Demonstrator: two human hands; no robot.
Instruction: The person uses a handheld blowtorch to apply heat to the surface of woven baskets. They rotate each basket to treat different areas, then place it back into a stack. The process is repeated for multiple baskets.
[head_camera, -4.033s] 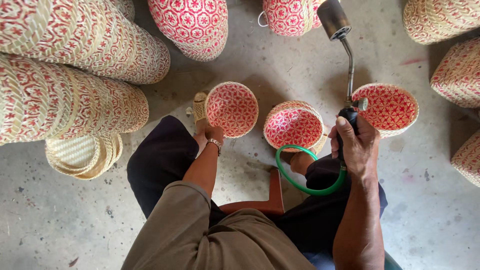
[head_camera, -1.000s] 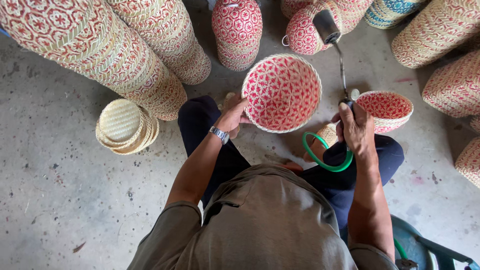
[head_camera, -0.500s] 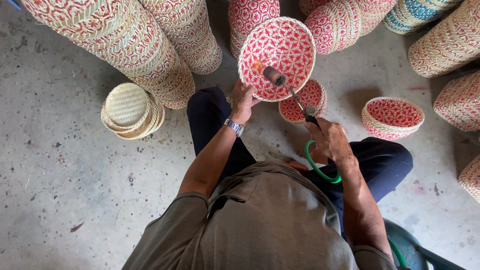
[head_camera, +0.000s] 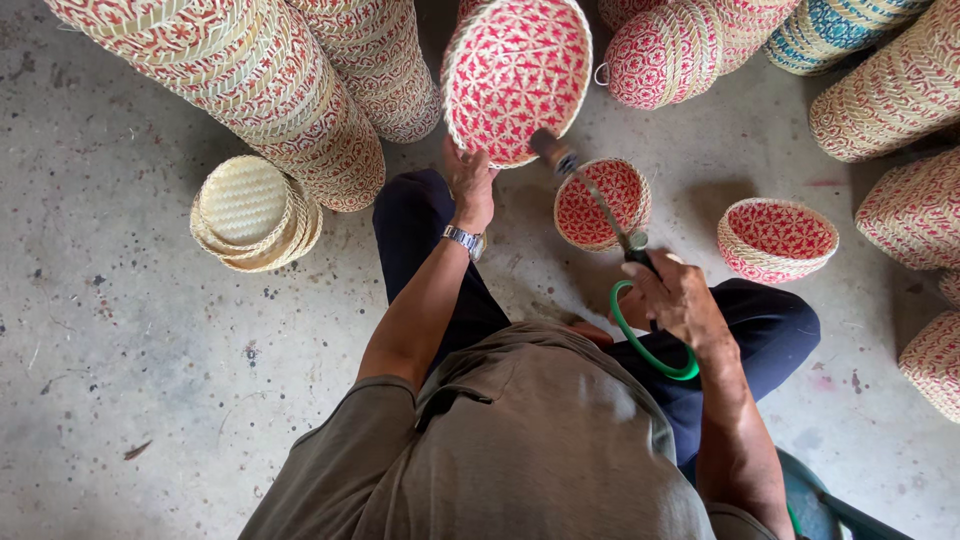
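— What is on the floor (head_camera: 120, 330)?

— It is gray and has little dark spots. A pile of plain flat lids (head_camera: 250, 212) sits on the left.

— And behind it?

— Tall stacks of red and tan baskets (head_camera: 270, 90) lie on their sides. One blue stack (head_camera: 850, 25) is at the top right.

— Any small ones?

— Yes. Two little red baskets stand open on the floor, one (head_camera: 590, 215) in the middle and one (head_camera: 778, 238) to the right, a bit apart.

- You have a single view, from the head camera, looking steeply down past your shoulders.
- It sits close above your arms, facing the concrete floor (head_camera: 130, 330) and the woven baskets (head_camera: 300, 110) ahead.
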